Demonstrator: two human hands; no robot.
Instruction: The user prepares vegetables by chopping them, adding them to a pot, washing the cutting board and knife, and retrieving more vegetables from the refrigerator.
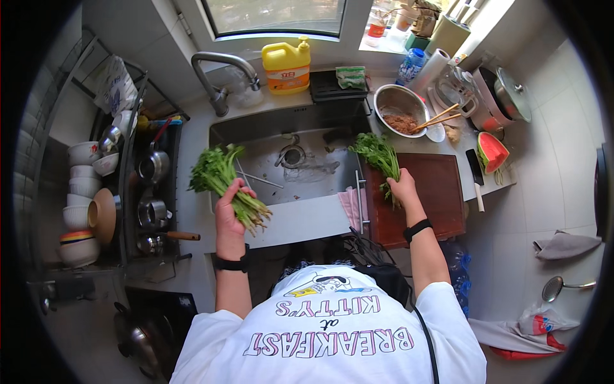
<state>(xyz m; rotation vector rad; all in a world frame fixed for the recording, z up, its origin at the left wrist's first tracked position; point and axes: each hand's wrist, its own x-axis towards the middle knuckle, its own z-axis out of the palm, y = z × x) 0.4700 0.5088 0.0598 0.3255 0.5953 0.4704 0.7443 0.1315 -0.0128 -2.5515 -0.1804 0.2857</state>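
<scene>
My left hand [231, 211] grips a thick bunch of leafy green stalks [217, 174], perhaps celery or coriander, over the left front rim of the sink. Its leaves point away from me and the pale cut ends towards me. A smaller bunch of the same greens [379, 152] is in my right hand [404, 186], above the left part of a reddish-brown cutting board [431, 197]. Between my hands lies the stainless steel sink [261, 139], with water and scraps around its drain [292, 156]. Two thin metal rods [259, 179] cross the sink's left side.
Beyond the board stands a steel bowl of minced meat [402, 120] with chopsticks. A knife [475, 177] and a cut watermelon [492, 152] lie at the right. The faucet [218, 98] and a yellow detergent jug [287, 67] stand behind the sink. A dish rack [127, 192] borders the left.
</scene>
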